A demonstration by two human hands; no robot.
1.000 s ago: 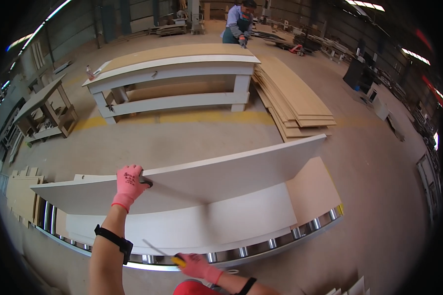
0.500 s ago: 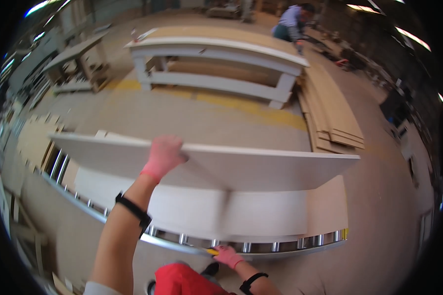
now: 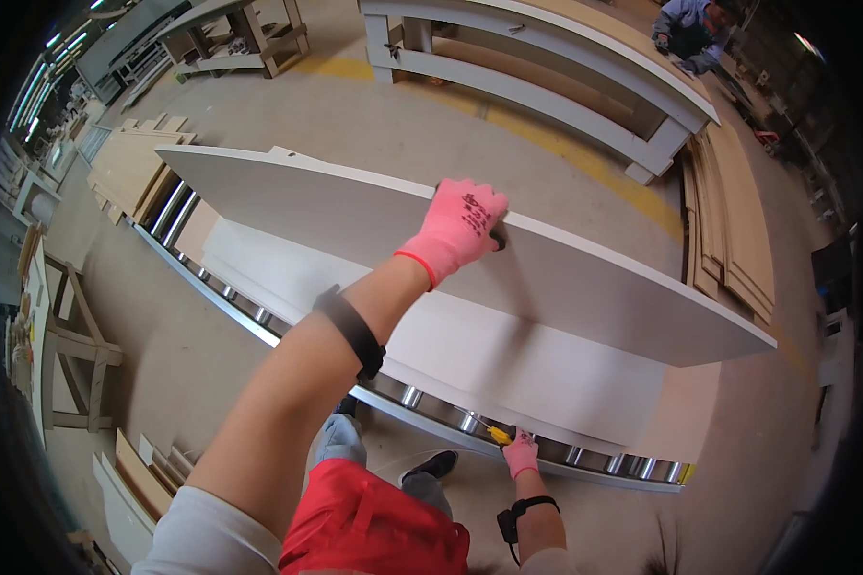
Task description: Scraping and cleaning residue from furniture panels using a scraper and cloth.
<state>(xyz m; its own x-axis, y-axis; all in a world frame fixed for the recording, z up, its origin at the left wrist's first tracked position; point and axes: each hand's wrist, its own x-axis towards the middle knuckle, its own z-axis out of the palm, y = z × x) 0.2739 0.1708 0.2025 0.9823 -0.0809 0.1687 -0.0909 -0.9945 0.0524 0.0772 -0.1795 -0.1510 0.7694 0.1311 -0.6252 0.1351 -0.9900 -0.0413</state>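
Note:
A long white panel [image 3: 604,287] stands tilted on its lower edge on a roller conveyor [image 3: 422,398]. My left hand [image 3: 460,225], in a pink glove, grips the panel's top edge near its middle. A second white panel [image 3: 288,268] lies flat on the rollers beneath it. My right hand [image 3: 520,452], also pink-gloved, is low at the near edge of the flat panel and holds a small yellow-handled tool [image 3: 499,435] against that edge.
A white workbench [image 3: 547,67] stands beyond, with a person [image 3: 690,34] working at its far end. Stacked brown boards [image 3: 738,220] lie at the right, more boards [image 3: 129,168] at the left. A wooden trestle [image 3: 77,355] stands at my left.
My view has tipped down and swung left. My left hand kept its grip on the tilted panel's top edge. My right hand stayed low at the conveyor edge with the yellow tool.

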